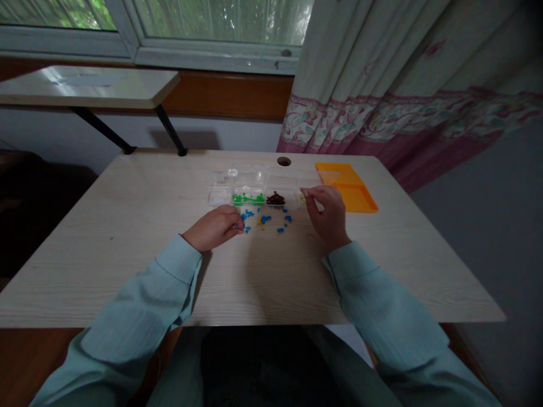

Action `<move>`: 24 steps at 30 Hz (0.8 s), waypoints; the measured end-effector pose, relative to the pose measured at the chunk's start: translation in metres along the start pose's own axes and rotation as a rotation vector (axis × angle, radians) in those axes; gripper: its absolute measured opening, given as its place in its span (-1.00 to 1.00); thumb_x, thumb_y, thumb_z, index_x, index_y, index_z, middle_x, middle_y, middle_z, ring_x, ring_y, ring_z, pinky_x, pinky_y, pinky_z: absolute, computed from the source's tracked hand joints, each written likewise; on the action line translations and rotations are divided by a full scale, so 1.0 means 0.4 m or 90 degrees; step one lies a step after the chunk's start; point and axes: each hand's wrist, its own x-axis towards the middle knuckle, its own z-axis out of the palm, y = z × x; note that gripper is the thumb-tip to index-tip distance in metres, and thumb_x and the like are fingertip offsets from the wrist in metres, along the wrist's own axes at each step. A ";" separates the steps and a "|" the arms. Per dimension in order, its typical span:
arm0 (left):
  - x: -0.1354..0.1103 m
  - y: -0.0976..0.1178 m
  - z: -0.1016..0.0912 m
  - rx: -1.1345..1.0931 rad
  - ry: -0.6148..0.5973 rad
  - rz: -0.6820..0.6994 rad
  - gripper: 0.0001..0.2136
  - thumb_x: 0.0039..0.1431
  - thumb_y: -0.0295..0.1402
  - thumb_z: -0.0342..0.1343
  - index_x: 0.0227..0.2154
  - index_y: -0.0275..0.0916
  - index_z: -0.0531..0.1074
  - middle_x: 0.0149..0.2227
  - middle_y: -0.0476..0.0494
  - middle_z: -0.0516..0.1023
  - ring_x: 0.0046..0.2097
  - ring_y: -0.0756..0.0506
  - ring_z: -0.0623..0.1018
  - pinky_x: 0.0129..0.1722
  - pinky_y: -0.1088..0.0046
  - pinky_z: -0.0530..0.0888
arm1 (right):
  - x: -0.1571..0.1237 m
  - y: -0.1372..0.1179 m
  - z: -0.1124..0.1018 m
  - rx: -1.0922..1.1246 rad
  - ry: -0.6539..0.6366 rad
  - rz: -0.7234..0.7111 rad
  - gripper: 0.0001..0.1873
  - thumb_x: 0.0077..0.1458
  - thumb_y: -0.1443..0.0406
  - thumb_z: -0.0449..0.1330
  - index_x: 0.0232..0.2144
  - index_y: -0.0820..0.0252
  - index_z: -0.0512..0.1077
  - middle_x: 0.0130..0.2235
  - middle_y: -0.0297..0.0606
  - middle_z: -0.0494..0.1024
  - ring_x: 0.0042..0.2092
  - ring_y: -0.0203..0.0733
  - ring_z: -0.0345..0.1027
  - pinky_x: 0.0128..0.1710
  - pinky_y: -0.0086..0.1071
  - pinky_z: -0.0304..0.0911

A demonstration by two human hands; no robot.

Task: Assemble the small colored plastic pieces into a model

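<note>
My left hand [216, 227] rests on the wooden table [139, 226] with its fingers curled, the fingertips pinched at the left edge of a scatter of small blue and yellow beads [267, 219]. My right hand [326, 213] hovers at the right end of a clear compartment box [250, 185], its thumb and forefinger pinched over the compartment with yellow beads [302, 197]; what it holds is too small to name. Other compartments hold green beads [247, 198] and dark brown beads [275, 198].
An orange tray lid [348, 186] lies to the right of the box. A cable hole [284, 161] sits near the table's far edge. A second small table [85, 85] stands behind at the left, under the window. A curtain [403, 85] hangs at the right.
</note>
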 end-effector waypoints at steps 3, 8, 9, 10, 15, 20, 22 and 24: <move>-0.002 -0.007 0.004 -0.003 0.018 0.009 -0.85 0.27 -0.33 0.02 -0.30 -0.25 0.47 -0.29 -0.14 0.44 -0.17 -0.09 0.44 -0.13 0.35 0.41 | 0.000 -0.005 0.000 0.003 -0.007 -0.005 -0.75 0.23 0.22 0.08 -0.21 0.10 0.55 -0.28 -0.21 0.56 -0.21 -0.13 0.37 -0.16 -0.21 0.21; -0.003 -0.008 0.000 0.000 0.041 0.012 -0.84 0.28 -0.31 0.01 -0.30 -0.25 0.47 -0.28 -0.14 0.44 -0.18 -0.09 0.44 -0.16 0.35 0.41 | 0.000 -0.011 0.004 0.013 -0.037 -0.005 -0.75 0.24 0.21 0.07 -0.23 0.09 0.55 -0.28 -0.21 0.57 -0.20 -0.12 0.38 -0.14 -0.18 0.21; -0.003 -0.007 -0.002 0.001 0.044 0.013 -0.83 0.28 -0.31 0.01 -0.30 -0.25 0.46 -0.28 -0.14 0.45 -0.18 -0.09 0.44 -0.16 0.35 0.41 | 0.000 -0.012 0.004 0.016 -0.041 -0.005 -0.75 0.24 0.21 0.06 -0.22 0.09 0.54 -0.27 -0.21 0.57 -0.20 -0.12 0.38 -0.13 -0.17 0.21; -0.004 -0.007 -0.004 0.001 0.048 0.014 -0.83 0.28 -0.32 0.01 -0.30 -0.25 0.46 -0.28 -0.14 0.45 -0.18 -0.09 0.44 -0.16 0.35 0.41 | 0.000 -0.013 0.005 0.018 -0.046 -0.005 -0.74 0.25 0.21 0.06 -0.22 0.09 0.54 -0.27 -0.21 0.57 -0.20 -0.12 0.38 -0.13 -0.17 0.21; -0.006 -0.001 -0.019 -0.011 0.062 0.006 -0.87 0.27 -0.33 0.03 -0.29 -0.24 0.45 -0.28 -0.12 0.45 -0.16 -0.09 0.43 -0.13 0.34 0.40 | -0.004 -0.017 0.012 0.029 -0.052 -0.022 -0.75 0.24 0.22 0.08 -0.22 0.11 0.55 -0.27 -0.21 0.57 -0.21 -0.14 0.39 -0.13 -0.18 0.22; 0.001 0.023 -0.028 -0.063 0.113 -0.001 -0.85 0.27 -0.29 0.05 -0.29 -0.24 0.44 -0.28 -0.12 0.42 -0.18 -0.07 0.42 -0.16 0.38 0.39 | -0.012 -0.038 0.024 0.051 -0.079 -0.056 -0.76 0.22 0.23 0.10 -0.21 0.09 0.56 -0.27 -0.21 0.57 -0.20 -0.14 0.39 -0.16 -0.20 0.24; 0.005 0.034 -0.028 -0.093 0.134 0.004 -0.85 0.27 -0.28 0.05 -0.28 -0.24 0.44 -0.28 -0.12 0.42 -0.19 -0.06 0.42 -0.16 0.39 0.38 | -0.018 -0.054 0.031 0.064 -0.101 -0.082 -0.77 0.21 0.24 0.11 -0.20 0.07 0.57 -0.26 -0.22 0.57 -0.19 -0.14 0.39 -0.15 -0.20 0.24; 0.009 0.045 -0.025 -0.119 0.153 0.001 -0.85 0.27 -0.27 0.06 -0.28 -0.24 0.45 -0.28 -0.12 0.42 -0.20 -0.06 0.42 -0.17 0.39 0.38 | -0.025 -0.074 0.037 0.076 -0.118 -0.108 -0.79 0.20 0.24 0.13 -0.20 0.04 0.57 -0.25 -0.23 0.57 -0.18 -0.15 0.39 -0.14 -0.20 0.24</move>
